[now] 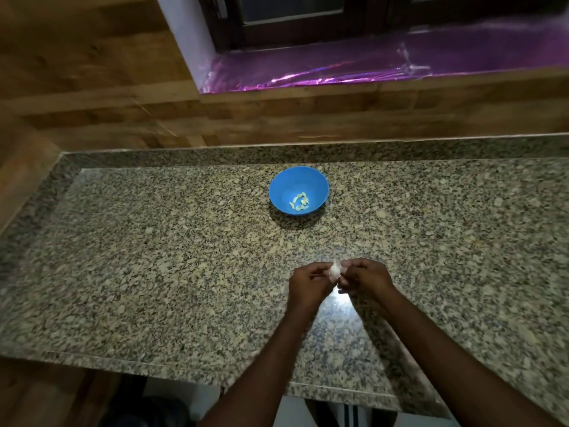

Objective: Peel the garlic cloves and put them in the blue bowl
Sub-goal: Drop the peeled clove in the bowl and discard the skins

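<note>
Two hands pinching garlic [428, 270], peeled cloves [299, 202] in blue bowl [283, 183], apparently unlabelled

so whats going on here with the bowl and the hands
A person is peeling garlic over a granite counter. Both hands, the left hand and the right hand, pinch one pale garlic clove between them, its skin partly lifted. Farther back on the counter sits the blue bowl, with a few peeled cloves already lying in its bottom.
</note>
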Tool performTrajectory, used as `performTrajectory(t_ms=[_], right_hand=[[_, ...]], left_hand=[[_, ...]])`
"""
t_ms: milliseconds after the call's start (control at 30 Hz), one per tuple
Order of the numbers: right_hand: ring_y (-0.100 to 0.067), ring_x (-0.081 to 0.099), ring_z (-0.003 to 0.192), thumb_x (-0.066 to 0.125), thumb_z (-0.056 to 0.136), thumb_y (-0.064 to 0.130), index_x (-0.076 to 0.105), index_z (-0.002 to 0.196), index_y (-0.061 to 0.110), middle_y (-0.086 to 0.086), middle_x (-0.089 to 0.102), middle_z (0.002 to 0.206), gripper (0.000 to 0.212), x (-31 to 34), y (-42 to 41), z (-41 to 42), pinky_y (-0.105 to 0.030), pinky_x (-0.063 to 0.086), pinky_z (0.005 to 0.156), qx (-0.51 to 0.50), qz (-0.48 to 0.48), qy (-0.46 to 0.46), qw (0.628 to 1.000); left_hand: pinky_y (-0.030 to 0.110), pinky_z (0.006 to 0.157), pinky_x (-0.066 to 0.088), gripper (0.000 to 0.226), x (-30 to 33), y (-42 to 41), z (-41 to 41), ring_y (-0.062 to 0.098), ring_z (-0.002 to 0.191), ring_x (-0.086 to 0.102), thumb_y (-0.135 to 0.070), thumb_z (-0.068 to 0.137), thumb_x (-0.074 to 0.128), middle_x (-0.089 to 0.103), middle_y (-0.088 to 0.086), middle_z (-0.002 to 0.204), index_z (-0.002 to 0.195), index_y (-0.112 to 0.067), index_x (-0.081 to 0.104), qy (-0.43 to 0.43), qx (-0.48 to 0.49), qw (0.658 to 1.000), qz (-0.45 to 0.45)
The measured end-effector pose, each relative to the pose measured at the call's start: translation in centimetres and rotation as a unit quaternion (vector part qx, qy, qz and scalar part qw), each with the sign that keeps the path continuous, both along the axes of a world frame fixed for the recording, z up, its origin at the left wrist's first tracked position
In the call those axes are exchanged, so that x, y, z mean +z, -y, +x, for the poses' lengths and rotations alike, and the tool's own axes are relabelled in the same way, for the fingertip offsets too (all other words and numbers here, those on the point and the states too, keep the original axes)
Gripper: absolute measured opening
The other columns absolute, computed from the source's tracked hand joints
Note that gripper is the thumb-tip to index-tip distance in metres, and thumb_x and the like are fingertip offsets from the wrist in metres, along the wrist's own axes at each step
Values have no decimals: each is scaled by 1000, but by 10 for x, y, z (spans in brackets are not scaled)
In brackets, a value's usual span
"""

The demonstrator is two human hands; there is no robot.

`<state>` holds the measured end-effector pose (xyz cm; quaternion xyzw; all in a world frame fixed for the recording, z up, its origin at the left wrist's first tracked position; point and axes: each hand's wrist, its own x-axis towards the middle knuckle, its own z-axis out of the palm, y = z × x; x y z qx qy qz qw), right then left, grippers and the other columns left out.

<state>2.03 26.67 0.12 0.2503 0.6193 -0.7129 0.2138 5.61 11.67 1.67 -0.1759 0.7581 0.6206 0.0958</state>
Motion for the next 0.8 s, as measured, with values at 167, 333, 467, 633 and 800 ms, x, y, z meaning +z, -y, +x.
performTrajectory(t_ms=[167,333,467,633,800], right_hand=[[-41,66,70,68,90,0,69,91,-14,-25,67,67,14,24,-20,3,-62,57,74,87,19,-73,993],[-28,69,58,73,89,6,75,88,-1,-23,72,70,7,46,-33,0,-34,57,61,153,76,-171,970],[-29,72,63,75,87,7,75,91,-2,-24,73,77,10,57,-44,-6,-32,59,61,211,70,-178,959],[-32,72,71,70,89,0,71,95,-13,-32,71,88,15,60,-56,-10,-33,62,70,218,-6,-131,967],[-29,73,68,69,88,-4,72,90,-13,-29,73,82,9,61,-49,-15,-30,60,62,216,39,-115,969]], left_hand=[[18,62,54,22,16,-8,-6,0,66,68,2,81,78,75,-7,75,91,-18,77,-7,10,999,32],[32,72,59,18,25,-9,-10,17,78,73,-7,81,82,79,6,90,95,-18,80,-16,-14,996,83],[31,77,60,23,30,-9,-13,18,86,74,-5,81,81,78,9,94,105,-6,78,-27,-41,994,95],[28,70,60,30,31,-11,-16,20,86,74,-1,84,77,76,16,101,113,3,73,-13,-59,992,114],[25,72,59,26,27,-16,-18,13,84,73,0,84,76,78,6,96,106,-13,77,-42,-56,995,76]])
